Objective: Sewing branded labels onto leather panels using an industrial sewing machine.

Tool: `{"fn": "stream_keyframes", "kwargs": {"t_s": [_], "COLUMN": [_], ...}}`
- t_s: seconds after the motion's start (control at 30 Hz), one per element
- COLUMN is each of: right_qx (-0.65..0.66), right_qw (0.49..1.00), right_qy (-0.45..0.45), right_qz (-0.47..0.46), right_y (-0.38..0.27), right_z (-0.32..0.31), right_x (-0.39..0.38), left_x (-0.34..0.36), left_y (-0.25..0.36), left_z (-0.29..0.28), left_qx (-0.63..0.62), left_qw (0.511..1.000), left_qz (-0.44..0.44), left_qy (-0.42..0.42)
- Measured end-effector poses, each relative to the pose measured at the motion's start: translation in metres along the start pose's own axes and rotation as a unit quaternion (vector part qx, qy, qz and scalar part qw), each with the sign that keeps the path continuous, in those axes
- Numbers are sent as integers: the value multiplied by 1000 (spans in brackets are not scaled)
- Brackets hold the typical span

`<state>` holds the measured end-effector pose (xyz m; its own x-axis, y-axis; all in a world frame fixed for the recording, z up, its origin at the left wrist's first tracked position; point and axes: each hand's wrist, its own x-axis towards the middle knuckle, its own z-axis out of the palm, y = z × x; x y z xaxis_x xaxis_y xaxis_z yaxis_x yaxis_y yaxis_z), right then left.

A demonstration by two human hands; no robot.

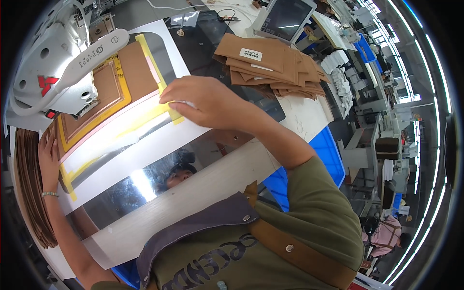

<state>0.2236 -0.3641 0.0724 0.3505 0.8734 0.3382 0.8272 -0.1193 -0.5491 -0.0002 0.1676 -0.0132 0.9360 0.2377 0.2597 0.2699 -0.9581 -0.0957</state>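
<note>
A white sewing machine head [53,63] hangs over a brown panel [137,63] in a yellow-edged template [126,94] on a white sheet with yellow tape. My right hand [198,104] has its fingers pinched at the taped right corner of the template; what lies between the fingertips is hidden. My left hand [48,154] rests with extended fingers on the left edge of the template, beside a long stack of brown pieces [30,183]; its fingertips are partly in shade.
Stacked brown pieces [290,72] with a white label lie at the back right, beside a screen [285,19]. A blue bin [326,152] is below the table's right edge. A shiny metal plate [121,203] is along the front. A person in pink [386,234] is at the far right.
</note>
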Motion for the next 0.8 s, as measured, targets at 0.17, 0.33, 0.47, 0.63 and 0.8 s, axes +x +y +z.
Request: {"fn": "stream_keyframes", "kwargs": {"t_s": [0.17,0.33,0.47,0.63,0.8], "right_qx": [-47,-12,-36,-67,-86], "right_qw": [992,988,993,990,992], "right_qy": [-41,83,62,46,22], "right_qz": [-114,-129,-95,-113,-86], "right_y": [-15,-12,-1,7,7], "right_z": [43,64,68,72,73], "right_x": [24,43,37,34,30], "left_x": [29,38,49,58,25], "left_y": [78,135,161,160,124], "left_z": [-16,-19,-13,-14,-66], "left_qx": [-107,-119,-198,-250,-286], "left_qw": [991,987,968,962,936], "left_qz": [4,-57,-133,-104,-199], "left_qy": [75,89,83,43,57]}}
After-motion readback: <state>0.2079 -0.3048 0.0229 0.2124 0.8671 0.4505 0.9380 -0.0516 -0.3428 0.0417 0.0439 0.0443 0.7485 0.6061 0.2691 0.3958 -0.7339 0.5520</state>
